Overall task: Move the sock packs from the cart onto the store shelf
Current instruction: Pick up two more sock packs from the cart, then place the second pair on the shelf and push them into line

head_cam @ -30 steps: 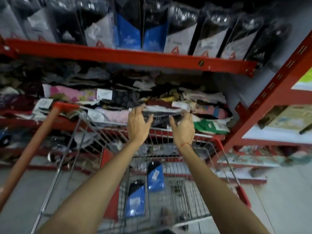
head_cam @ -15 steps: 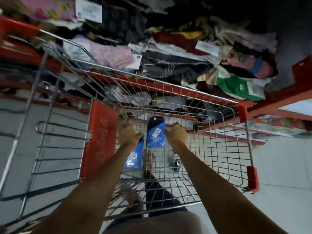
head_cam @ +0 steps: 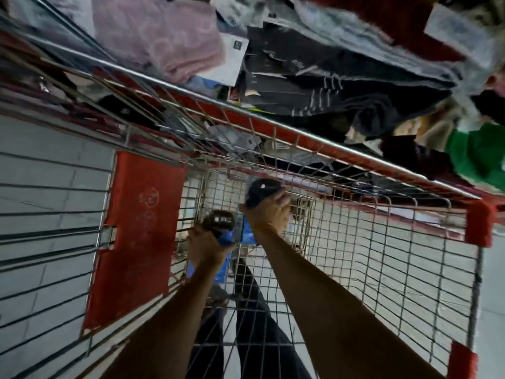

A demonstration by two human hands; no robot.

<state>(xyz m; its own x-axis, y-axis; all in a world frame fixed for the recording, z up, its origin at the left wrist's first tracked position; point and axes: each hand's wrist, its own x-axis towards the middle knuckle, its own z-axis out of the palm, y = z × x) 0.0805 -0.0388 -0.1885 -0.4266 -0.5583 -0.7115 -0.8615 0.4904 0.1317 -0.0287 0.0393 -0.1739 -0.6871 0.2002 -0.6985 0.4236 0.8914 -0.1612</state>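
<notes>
Both arms reach down into the wire cart (head_cam: 382, 269): the left hand (head_cam: 206, 246) is closed around one blue-and-black sock pack (head_cam: 222, 224), and the right hand (head_cam: 269, 212) is closed around a second sock pack (head_cam: 261, 192), both low near the basket floor. The step in hand appears to be pickup. The next move likely calls for lifting both packs clear of the cart's front rim and placing them on the crowded store shelf (head_cam: 341, 86) just beyond it.

hands (head_cam: 207, 244) (head_cam: 269, 212) on packs (head_cam: 222, 228) in cart (head_cam: 355, 242)
</notes>
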